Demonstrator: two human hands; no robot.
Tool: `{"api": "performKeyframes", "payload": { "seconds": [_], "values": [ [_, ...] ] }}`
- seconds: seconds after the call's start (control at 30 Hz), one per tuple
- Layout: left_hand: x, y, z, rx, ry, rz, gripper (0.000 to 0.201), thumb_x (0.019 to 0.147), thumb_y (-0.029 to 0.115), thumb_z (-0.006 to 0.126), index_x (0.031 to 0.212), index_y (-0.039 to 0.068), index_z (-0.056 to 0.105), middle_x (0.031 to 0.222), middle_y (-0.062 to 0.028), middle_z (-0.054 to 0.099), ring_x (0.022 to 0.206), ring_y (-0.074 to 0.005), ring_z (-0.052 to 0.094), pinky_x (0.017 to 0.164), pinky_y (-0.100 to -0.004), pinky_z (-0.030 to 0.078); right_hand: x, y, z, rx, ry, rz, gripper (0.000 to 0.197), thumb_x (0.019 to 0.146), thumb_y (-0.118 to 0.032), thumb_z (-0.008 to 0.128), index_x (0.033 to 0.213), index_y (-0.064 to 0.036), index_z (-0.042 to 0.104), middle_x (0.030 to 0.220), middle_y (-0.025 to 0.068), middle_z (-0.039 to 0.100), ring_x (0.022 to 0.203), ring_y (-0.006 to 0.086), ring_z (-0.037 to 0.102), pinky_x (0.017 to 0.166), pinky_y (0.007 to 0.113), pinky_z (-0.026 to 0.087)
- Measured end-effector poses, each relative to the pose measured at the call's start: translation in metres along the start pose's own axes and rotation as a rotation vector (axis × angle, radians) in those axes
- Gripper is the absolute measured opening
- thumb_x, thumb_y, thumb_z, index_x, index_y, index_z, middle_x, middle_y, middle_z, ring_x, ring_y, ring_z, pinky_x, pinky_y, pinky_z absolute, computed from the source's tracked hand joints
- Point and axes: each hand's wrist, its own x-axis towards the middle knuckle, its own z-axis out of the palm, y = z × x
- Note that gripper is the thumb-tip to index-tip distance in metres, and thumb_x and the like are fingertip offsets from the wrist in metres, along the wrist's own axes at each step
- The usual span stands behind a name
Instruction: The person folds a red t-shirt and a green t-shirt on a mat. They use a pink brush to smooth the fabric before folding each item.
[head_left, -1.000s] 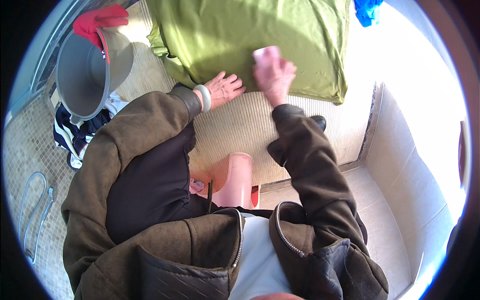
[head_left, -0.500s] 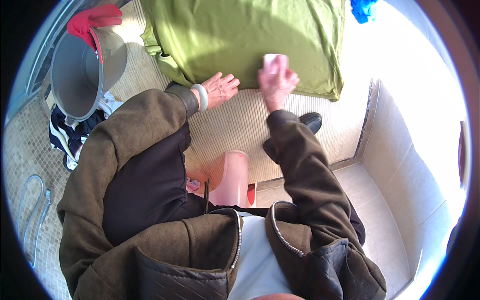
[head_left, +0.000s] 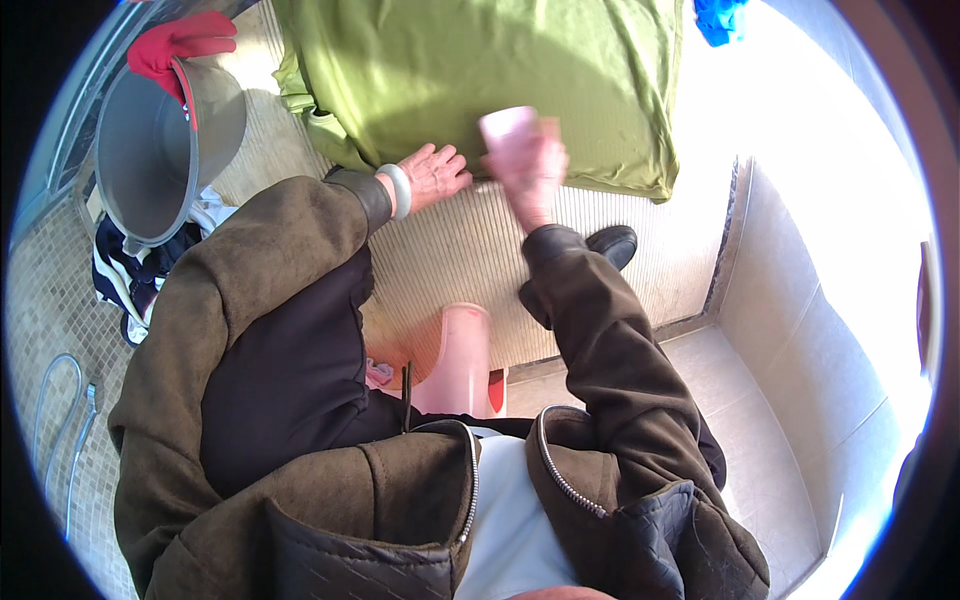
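Note:
A green satiny garment (head_left: 470,80) lies spread over the ribbed board, its near edge toward me. My right hand (head_left: 532,168) grips a pale pink block (head_left: 507,130) on the cloth near that edge. Motion blurs both, and the block's exact kind is unclear. To the left, my left hand (head_left: 432,177) rests at the garment's near edge, fingers stretched out with slight bends. A white bangle (head_left: 398,192) circles that wrist.
At the left a grey bucket (head_left: 150,150) lies tipped, a red cloth (head_left: 175,45) over its rim. Dark and white clothes (head_left: 125,275) lie beneath it. A pink plastic container (head_left: 462,350) stands between my legs. Blue cloth (head_left: 722,20) sits far right, beside a tiled ledge (head_left: 785,260).
My right hand has slid left across the green garment with the pink block, which has tilted. My left hand stays at the same place on the edge. The view has shifted slightly.

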Motion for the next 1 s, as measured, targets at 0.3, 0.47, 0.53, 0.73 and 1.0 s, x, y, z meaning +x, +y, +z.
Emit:
{"api": "performKeyframes", "payload": {
  "seconds": [0.3,0.47,0.53,0.73,1.0],
  "values": [
    [-0.003,0.002,-0.006,-0.05,-0.105,-0.125,0.023,0.076,0.008,0.061,0.097,0.011,0.051,0.097,-0.0049,0.049,0.098,-0.0221,0.05,0.074,-0.0343,0.046,0.047,0.118,-0.063,0.415,0.309,0.557,0.059,0.051,-0.036,0.094,0.087,-0.002,0.061,0.087,0.0112,0.062,0.077,0.0225,0.061,0.068,0.039,0.054],
    [-0.004,0.001,-0.007,-0.087,-0.159,-0.133,0.026,0.076,0.008,0.061,0.101,0.01,0.054,0.098,-0.0063,0.049,0.099,-0.0235,0.05,0.076,-0.0356,0.046,0.041,-0.008,-0.033,0.036,-0.078,0.164,0.069,0.051,-0.038,0.093,0.101,-0.0042,0.061,0.096,0.0148,0.064,0.087,0.0312,0.064,0.073,0.044,0.055],
    [0.001,-0.001,-0.012,-0.104,-0.157,-0.109,0.028,0.076,0.008,0.061,0.103,0.01,0.055,0.099,-0.0068,0.049,0.099,-0.0241,0.05,0.076,-0.0362,0.046,0.023,-0.035,-0.003,0.16,-0.039,0.05,0.071,0.051,-0.038,0.092,0.105,-0.0079,0.06,0.103,0.0135,0.062,0.094,0.0346,0.061,0.078,0.047,0.052],
    [-0.01,-0.004,-0.014,-0.06,-0.18,-0.102,0.039,0.073,0.012,0.065,0.11,0.009,0.054,0.107,-0.0075,0.048,0.105,-0.0259,0.047,0.08,-0.0421,0.045,0.067,0.069,-0.058,-0.066,0.151,0.371,0.072,0.056,-0.043,0.09,0.106,-0.0025,0.057,0.105,0.0145,0.059,0.1,0.0313,0.059,0.086,0.044,0.05],
    [0.014,-0.014,-0.019,0.078,-0.1,-0.084,0.046,0.074,0.014,0.065,0.118,0.011,0.052,0.119,-0.0086,0.046,0.114,-0.0281,0.043,0.085,-0.0505,0.044,0.065,-0.015,-0.019,0.183,-0.316,0.036,0.077,0.059,-0.042,0.088,0.116,-0.0059,0.051,0.115,0.0167,0.054,0.109,0.037,0.052,0.089,0.049,0.046]
  ]
}}
